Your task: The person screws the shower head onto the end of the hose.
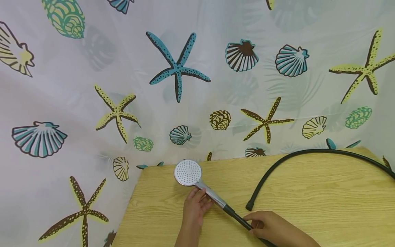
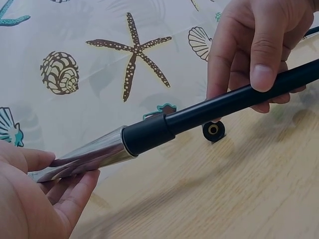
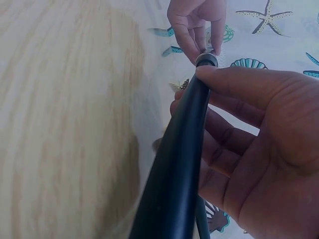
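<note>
A shower head (image 1: 188,172) with a round white spray face and a chrome handle (image 2: 94,155) is held up over the wooden table. My left hand (image 1: 195,208) grips that handle just below the face, thumb on one side and fingers on the other. A black hose (image 2: 214,109) joins the handle's lower end at a black collar (image 2: 147,134). My right hand (image 3: 269,134) pinches the hose a short way below the collar, thumb on top and fingers beneath. In the head view the right hand (image 1: 270,228) sits to the right of the left one.
The hose's other stretch arcs across the right side of the wooden table (image 1: 154,206), its black end fitting (image 1: 250,205) lying near my right hand. A white curtain (image 1: 203,92) printed with shells and starfish hangs behind and at the left.
</note>
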`<state>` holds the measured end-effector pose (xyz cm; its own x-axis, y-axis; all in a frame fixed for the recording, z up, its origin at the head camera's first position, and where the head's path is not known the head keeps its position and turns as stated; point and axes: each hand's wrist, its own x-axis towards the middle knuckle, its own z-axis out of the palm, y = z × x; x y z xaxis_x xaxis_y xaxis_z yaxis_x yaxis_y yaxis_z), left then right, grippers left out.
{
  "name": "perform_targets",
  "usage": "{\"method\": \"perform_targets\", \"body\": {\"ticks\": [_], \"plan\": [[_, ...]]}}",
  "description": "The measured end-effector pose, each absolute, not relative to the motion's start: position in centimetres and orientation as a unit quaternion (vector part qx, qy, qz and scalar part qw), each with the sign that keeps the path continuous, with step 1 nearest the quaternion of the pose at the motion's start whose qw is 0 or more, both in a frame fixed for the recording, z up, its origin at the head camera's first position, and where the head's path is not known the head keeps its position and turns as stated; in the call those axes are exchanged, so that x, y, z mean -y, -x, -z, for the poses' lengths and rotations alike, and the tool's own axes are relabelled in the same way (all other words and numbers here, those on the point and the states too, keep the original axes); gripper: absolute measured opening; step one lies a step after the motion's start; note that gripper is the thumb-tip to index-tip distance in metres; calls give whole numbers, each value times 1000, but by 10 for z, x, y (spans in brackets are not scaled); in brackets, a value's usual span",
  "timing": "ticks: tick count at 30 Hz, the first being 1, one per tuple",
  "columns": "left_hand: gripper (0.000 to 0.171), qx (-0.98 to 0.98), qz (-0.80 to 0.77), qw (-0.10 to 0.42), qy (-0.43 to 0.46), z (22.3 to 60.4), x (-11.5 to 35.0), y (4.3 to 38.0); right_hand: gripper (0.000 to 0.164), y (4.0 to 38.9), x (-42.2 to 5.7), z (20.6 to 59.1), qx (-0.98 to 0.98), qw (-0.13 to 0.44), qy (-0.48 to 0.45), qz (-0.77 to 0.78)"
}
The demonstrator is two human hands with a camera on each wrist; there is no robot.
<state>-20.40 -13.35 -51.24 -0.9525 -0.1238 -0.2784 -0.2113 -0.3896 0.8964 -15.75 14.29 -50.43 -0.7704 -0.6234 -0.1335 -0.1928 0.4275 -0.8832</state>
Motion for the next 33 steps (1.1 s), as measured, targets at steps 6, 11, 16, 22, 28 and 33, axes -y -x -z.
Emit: {"method": "perform_targets", "body": {"ticks": [6,11,16,22,28,33], "plan": [[47,-557,-815,27,157,514,134,203,37,158,-143,505,-813,229,254,472],[48,-555,-816,26,159,518,134,203,37,158,-143,507,-815,231,254,467],[51,-559,-814,35,156,520,135,203,36,158,-143,509,-816,233,253,465],[54,-578,-797,55,166,522,136,203,35,158,-143,510,-814,247,240,469],[55,-578,-797,59,163,525,138,203,34,157,-143,511,-812,250,236,471],[55,-577,-798,58,164,526,138,202,34,157,-143,511,-813,249,237,470]]}}
